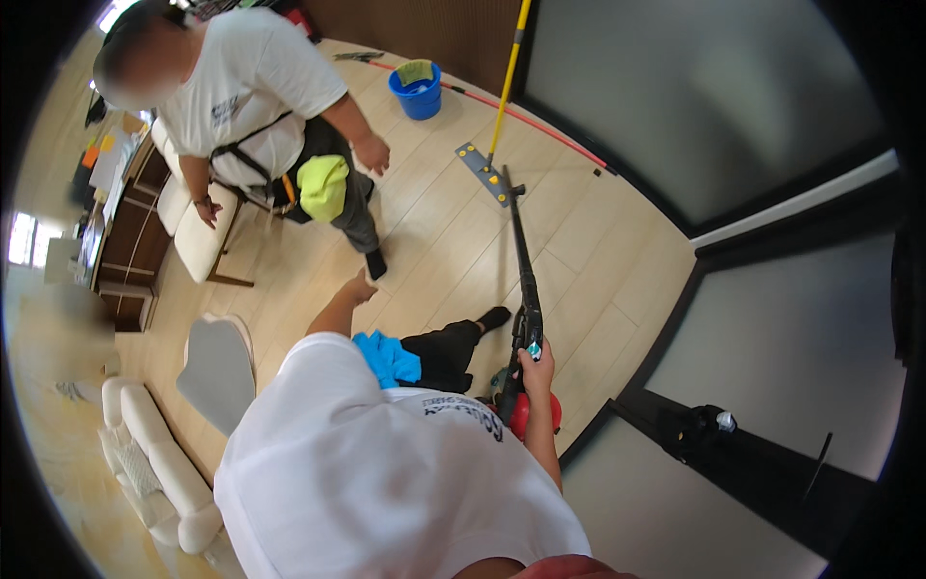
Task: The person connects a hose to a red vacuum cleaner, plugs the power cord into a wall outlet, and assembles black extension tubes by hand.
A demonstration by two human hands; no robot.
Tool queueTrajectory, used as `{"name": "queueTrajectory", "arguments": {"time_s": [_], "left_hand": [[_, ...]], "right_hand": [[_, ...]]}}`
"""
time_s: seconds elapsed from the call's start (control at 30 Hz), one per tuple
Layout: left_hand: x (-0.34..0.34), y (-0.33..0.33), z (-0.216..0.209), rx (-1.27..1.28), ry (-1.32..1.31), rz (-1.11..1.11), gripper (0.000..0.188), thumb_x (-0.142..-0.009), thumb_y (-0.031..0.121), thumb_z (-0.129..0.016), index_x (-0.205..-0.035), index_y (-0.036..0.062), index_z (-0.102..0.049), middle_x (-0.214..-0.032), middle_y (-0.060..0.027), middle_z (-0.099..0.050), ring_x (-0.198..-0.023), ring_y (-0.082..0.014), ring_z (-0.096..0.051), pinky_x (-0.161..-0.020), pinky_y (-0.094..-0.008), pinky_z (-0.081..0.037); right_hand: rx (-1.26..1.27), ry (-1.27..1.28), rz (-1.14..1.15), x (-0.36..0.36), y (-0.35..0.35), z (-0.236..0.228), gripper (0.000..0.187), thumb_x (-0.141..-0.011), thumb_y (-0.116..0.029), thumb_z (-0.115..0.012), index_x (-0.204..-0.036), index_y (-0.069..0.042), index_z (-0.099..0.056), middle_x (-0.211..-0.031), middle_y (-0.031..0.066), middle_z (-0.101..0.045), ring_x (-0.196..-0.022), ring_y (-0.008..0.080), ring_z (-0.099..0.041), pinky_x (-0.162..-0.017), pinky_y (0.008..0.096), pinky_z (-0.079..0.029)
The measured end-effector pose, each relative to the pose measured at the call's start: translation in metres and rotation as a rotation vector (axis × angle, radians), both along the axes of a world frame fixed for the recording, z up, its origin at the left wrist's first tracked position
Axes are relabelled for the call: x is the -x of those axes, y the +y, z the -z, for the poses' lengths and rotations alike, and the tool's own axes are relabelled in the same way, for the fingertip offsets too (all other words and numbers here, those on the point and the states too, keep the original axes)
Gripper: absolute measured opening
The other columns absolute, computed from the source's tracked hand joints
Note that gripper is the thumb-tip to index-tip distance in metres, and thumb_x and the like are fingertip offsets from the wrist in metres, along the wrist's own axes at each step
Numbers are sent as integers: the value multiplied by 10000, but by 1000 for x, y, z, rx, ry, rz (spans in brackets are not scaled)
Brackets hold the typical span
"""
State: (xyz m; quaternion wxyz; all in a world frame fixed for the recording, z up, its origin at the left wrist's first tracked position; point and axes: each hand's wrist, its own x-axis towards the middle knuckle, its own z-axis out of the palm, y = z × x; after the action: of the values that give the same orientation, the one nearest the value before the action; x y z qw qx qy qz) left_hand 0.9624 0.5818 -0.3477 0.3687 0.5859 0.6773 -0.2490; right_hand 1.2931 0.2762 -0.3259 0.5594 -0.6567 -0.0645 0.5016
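Note:
My right hand [536,367] is closed around the handle of a long black tube tool [526,275]. The tube slants forward over the floor, its far end beside a grey flat mop head [480,174]. Next to my right wrist is a rounded red body [529,417], partly hidden by the arm; whether it joins the tool I cannot tell. Out to the left, my left hand [359,288] hangs free above the floor with nothing visible in it, its fingers loosely extended. A bright blue cloth [388,359] hangs at my waist.
A person in a white shirt [256,72] stands ahead left, a yellow-green cloth [323,188] at the waist. Beyond are a blue bucket [417,96], a red pole [531,121] and a yellow mop pole [505,92]. Dark-framed panels [714,96] border the right; a cream sofa [159,463] stands left.

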Motion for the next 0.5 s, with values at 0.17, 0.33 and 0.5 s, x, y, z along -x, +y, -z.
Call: {"name": "queueTrajectory", "arguments": {"time_s": [0.17, 0.33, 0.5], "left_hand": [[-6, 24, -16, 98, 54, 40, 843, -771, 249, -582, -1374, 62, -24, -651, -131, -571, -444, -197, -494, -384, -321, -400], [0, 55, -6, 150, -12, 185, 851, -774, 276, -576, -1380, 60, -19, -666, -133, -571, -537, -208, -528, -446, -327, -426], [-44, 83, 3, 201, -58, 383, 763, -789, 321, -575, -1368, 79, -142, -728, -114, -598, -575, -176, -542, -468, -287, -431]], "right_hand": [[31, -6, 138, -8, 57, 1, 478, -733, -43, -566, -1195, -34, -441, -694, 25, -511, -524, 95, -494, -373, 230, -442], [-62, 22, 180, -9, 75, -1, 493, -718, -5, -563, -1195, -27, -442, -712, 26, -518, -545, 91, -502, -369, 225, -445], [-101, 27, 245, -42, 112, 28, 518, -713, -2, -570, -1213, -31, -437, -703, 28, -518, -529, 93, -501, -375, 223, -452]]}}
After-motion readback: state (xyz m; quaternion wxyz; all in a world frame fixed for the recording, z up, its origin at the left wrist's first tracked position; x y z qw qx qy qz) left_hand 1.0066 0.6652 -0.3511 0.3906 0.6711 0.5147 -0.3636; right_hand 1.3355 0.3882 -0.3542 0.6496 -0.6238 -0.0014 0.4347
